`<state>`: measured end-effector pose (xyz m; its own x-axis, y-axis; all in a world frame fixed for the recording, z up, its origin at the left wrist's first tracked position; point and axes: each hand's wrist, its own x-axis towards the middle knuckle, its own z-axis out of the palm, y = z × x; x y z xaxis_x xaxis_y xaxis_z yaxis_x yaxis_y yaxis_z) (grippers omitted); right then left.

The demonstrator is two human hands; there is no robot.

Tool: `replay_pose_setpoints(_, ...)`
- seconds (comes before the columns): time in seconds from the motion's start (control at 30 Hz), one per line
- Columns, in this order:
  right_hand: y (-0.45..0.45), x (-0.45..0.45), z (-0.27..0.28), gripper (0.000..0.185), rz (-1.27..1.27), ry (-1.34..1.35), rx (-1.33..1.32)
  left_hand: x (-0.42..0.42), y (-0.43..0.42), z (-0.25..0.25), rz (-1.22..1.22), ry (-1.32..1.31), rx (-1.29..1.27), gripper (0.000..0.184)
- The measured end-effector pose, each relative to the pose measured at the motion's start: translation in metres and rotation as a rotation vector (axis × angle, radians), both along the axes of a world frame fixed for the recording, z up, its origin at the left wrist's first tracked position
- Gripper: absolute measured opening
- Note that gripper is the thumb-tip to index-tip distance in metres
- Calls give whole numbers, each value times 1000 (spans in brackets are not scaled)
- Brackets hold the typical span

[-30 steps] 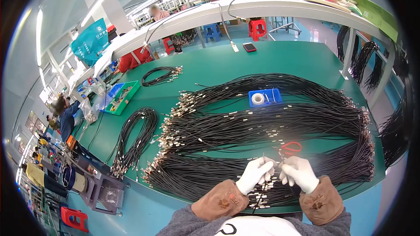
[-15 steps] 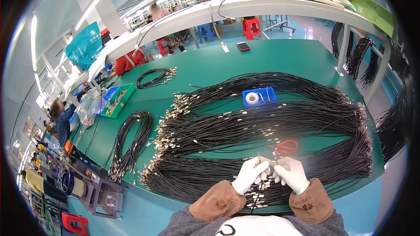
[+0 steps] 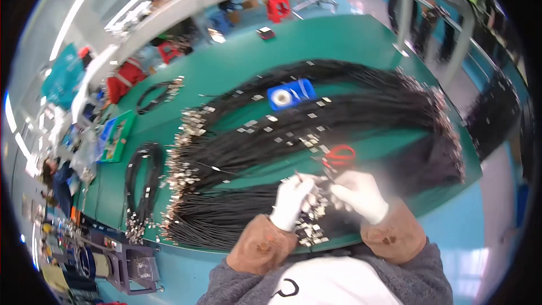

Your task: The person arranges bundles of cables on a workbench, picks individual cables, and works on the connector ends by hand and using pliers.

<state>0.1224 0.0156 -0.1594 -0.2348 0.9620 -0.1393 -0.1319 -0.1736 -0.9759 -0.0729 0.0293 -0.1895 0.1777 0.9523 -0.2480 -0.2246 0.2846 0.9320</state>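
White gloves cover both hands, which are close together above the front bundle of black cables [image 3: 226, 223]. With fingers pinched, my left hand [image 3: 293, 200] grips a thin black cable whose tip sticks up past the fingertips. My right hand [image 3: 361, 195] is closed beside it, fingertips pressed together on something thin and dark that blur hides. Just beyond the hands lie red-handled scissors [image 3: 340, 155], their blades pointing toward my fingers. Small white tags [image 3: 310, 231] on the cables show beneath and between the hands.
More cable bundles [image 3: 254, 135] with metal ends cover the green table [image 3: 220, 62]. A blue tray [image 3: 305, 87] holds a white tape roll [image 3: 281, 98]. Coiled cables [image 3: 142, 183] and a green bin [image 3: 121, 135] lie left. Other cables [image 3: 494, 116] hang at right.
The camera view has turned, so the table and its contents appear shifted left and up, with blur. My hands stay pinched and sit slightly farther apart.
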Motion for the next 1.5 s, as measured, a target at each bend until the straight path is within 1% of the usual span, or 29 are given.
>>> replay_pose_setpoints(0.03,-2,3,-1,8,4,18,-7,1,2,-3,12,-29,0,22)
replay_pose_setpoints(0.07,-4,5,-2,8,6,38,-27,-3,6,-9,-34,-86,-27,24)
replay_pose_setpoints(0.13,-9,11,-2,9,11,104,-51,2,1,5,-17,-127,-33,25)
replay_pose_setpoints(0.17,-11,12,-8,10,28,147,-60,6,-1,2,20,-147,-23,26)
replay_pose_setpoints(0.23,-16,14,-4,9,51,120,-171,10,-8,10,35,-175,-9,28)
replay_pose_setpoints(0.27,-15,16,-9,9,36,110,-210,11,-9,13,27,-187,-50,28)
replay_pose_setpoints(0.33,-22,15,-18,9,142,80,-215,9,-16,17,9,-172,-31,28)
replay_pose_setpoints(0.37,-26,14,-18,9,146,71,-227,10,-18,17,15,-181,-42,28)
replay_pose_setpoints(0.5,-35,1,-18,13,128,33,-149,2,-24,19,-45,4,-68,26)
replay_pose_setpoints(0.7,-37,0,-21,16,149,-2,-143,-1,-29,7,-45,7,-88,23)
replay_pose_setpoints(0.83,-35,1,-22,13,139,-25,-180,5,-29,4,-23,-116,-67,22)
replay_pose_setpoints(0.87,-34,1,-23,13,137,-26,-186,5,-28,5,-26,-113,-69,22)
replay_pose_setpoints(0.97,-36,-3,-32,9,1,-154,57,5,-26,12,-21,-32,-115,22)
replay_pose_setpoints(1.03,-37,-5,-35,8,-35,-196,131,5,-27,9,-12,-5,-138,22)
replay_pose_setpoints(1.2,-37,-6,-36,6,-115,-227,130,9,-26,1,7,-62,-133,24)
replay_pose_setpoints(1.37,-33,-4,-38,7,-95,-208,74,8,-24,-5,-24,-30,-135,28)
replay_pose_setpoints(1.5,-31,-2,-39,9,-53,-194,58,8,-22,-10,-39,-95,-159,28)
